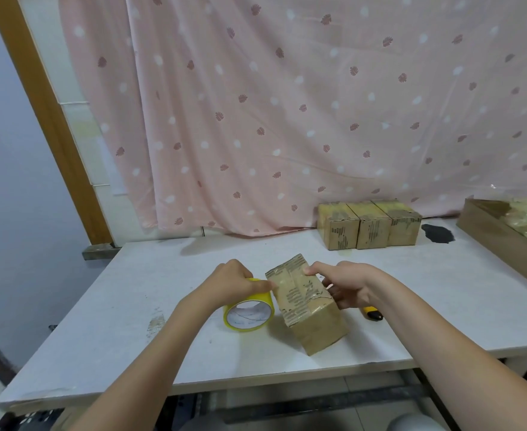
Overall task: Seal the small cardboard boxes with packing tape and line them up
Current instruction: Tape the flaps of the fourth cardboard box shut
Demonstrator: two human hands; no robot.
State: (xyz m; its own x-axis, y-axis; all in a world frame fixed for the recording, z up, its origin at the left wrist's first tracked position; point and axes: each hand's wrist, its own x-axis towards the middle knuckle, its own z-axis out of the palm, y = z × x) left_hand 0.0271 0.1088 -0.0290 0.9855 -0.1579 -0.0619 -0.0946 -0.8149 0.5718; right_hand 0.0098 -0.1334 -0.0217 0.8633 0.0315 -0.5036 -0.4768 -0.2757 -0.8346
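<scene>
Your left hand (239,279) grips the tape roll (249,311) just left of the box (305,306), probably to draw tape across its top. Your right hand (344,286) holds the box's right side, a finger pressing the top, which likely steadies it. The box sits tilted mid-counter (131,306), bare surface to its left and near. A yellow cutter (371,313) lies just right. Farther back, three boxes (369,225) stand touching in a row, with room left of them.

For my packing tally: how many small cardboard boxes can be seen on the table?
4. Three stand side by side at the table's far edge; one is near, between the hands. None seems hidden.
</scene>
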